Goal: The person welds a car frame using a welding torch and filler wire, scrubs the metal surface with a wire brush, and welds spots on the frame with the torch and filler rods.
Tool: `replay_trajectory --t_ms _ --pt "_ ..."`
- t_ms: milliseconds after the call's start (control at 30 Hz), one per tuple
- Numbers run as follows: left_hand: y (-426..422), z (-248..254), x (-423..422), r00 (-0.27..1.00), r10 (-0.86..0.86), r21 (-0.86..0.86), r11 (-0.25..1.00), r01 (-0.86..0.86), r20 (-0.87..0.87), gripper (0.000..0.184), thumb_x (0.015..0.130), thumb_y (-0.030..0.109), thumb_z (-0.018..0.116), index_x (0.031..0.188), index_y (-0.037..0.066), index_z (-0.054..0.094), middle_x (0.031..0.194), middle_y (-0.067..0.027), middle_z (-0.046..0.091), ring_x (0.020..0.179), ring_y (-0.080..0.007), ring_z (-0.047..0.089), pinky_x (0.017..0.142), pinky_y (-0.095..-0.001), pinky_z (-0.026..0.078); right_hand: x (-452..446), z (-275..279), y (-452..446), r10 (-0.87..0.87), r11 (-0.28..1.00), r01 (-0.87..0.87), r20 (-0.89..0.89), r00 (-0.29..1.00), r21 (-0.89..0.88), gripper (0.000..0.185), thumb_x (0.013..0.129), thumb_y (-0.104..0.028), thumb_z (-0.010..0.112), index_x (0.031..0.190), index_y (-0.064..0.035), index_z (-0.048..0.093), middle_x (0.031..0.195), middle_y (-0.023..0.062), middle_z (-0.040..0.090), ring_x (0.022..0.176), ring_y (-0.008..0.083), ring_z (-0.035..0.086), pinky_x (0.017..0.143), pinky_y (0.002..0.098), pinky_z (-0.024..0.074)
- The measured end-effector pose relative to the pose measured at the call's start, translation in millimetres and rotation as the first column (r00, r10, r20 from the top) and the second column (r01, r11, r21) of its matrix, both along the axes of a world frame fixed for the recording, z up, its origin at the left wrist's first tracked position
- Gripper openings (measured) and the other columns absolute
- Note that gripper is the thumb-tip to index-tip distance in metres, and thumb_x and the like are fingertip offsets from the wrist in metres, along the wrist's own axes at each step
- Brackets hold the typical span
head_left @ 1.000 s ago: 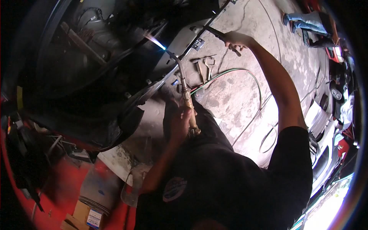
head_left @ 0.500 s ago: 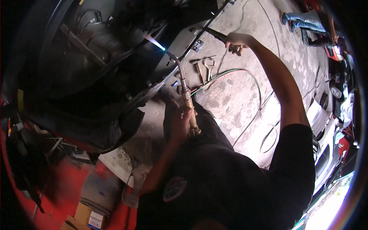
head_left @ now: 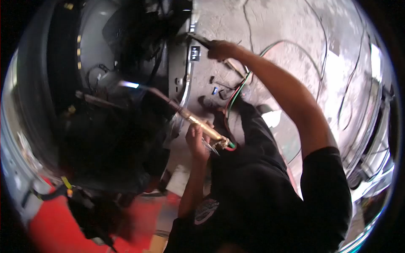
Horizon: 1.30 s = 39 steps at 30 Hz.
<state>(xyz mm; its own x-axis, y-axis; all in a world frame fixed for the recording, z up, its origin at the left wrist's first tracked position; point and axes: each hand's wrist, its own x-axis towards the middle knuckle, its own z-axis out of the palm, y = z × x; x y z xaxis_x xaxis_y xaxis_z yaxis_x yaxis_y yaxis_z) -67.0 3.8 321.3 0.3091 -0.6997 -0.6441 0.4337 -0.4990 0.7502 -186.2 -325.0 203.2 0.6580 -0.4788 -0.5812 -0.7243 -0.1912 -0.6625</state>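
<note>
My left hand (head_left: 196, 141) is wrapped round the brass handle of a lit torch (head_left: 201, 127). A thin metal item shows beside these fingers. The torch's blue-white flame (head_left: 129, 84) points left into the dark interior of a vehicle body (head_left: 177, 69). My right hand (head_left: 221, 49), further forward, is closed on a dark, long-handled tool (head_left: 198, 39). That tool's far end reaches the metal edge of the vehicle body, but its tip is blurred. Green and red hoses (head_left: 237, 89) run from the torch's rear across the floor.
On the concrete floor (head_left: 291, 25) lie a hammer-like tool (head_left: 234, 67), partly behind my right forearm, and a small blue item (head_left: 215, 90). A perforated plate (head_left: 195, 53) sits by the body's edge. Cables cross the floor at right. Red material (head_left: 59, 219) is at lower left.
The view has turned. The torch lies flatter, its flame lower and further left in view. My right hand and its tool appear further left. Both hands keep their hold.
</note>
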Motion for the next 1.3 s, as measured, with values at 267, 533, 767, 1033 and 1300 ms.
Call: replay_trajectory --t_ms 267,533,767,1033,1300 --pt "-9.6 -2.7 9.5 0.998 -0.003 0.089 0.996 -0.002 0.056 0.048 0.108 0.039 0.045 0.129 -0.004 0.049 0.117 -0.0157 0.058 0.107 -0.0282 0.062 0.100 -0.0453 0.051 8.8 4.9 77.2 -0.431 0.902 0.431 -0.141 0.891 -0.031 0.077 0.094 -0.030 0.052 0.157 0.0026 0.021 0.140 0.0323 0.047 0.131 0.0510 0.044 0.098 0.0775 0.0369" --pt "-22.1 -12.6 -14.9 0.975 -0.195 0.187 0.967 0.172 0.111 0.053 0.106 0.053 0.038 0.122 0.004 0.052 0.094 -0.0122 0.058 0.067 -0.0163 0.051 0.066 -0.0304 0.046 2.1 -17.0 107.8 -0.386 0.910 0.383 0.015 0.923 -0.160 0.089 0.084 -0.032 0.066 0.156 0.0044 0.028 0.128 0.0331 0.051 0.119 0.0464 0.051 0.090 0.0739 0.0410" --pt "-23.0 -28.5 -18.2 0.972 -0.194 0.196 0.966 0.167 0.131 0.053 0.106 0.053 0.039 0.120 0.004 0.052 0.086 -0.0100 0.054 0.061 -0.0148 0.045 0.058 -0.0305 0.042 -1.2 -23.0 101.7 -0.455 0.880 0.458 0.058 0.889 -0.121 0.088 0.084 -0.031 0.068 0.155 0.0040 0.030 0.126 0.0309 0.054 0.119 0.0447 0.052 0.096 0.0703 0.0407" --pt "-18.6 -22.6 -26.7 0.992 -0.105 0.178 0.980 0.092 0.066 0.052 0.103 0.046 0.052 0.123 -0.002 0.054 0.107 -0.0228 0.065 0.064 -0.0139 0.053 0.066 -0.0295 0.048 -7.8 -20.1 76.0 -0.306 0.941 0.297 -0.035 0.951 -0.161 0.076 0.090 -0.034 0.059 0.152 0.0040 0.035 0.129 0.0294 0.055 0.120 0.0433 0.055 0.096 0.0652 0.0439" --pt "-7.3 -23.4 -38.8 0.975 -0.167 0.055 0.985 0.161 0.146 0.048 0.103 0.042 0.053 0.115 -0.003 0.060 0.103 -0.0202 0.067 0.062 -0.0127 0.052 0.058 -0.0251 0.042 -33.6 23.5 6.5 -0.121 0.990 0.130 0.126 0.985 -0.059 0.046 0.092 -0.030 0.051 0.116 0.0060 0.064 0.104 0.0294 0.071 0.103 0.0360 0.071 0.093 0.0457 0.0554"
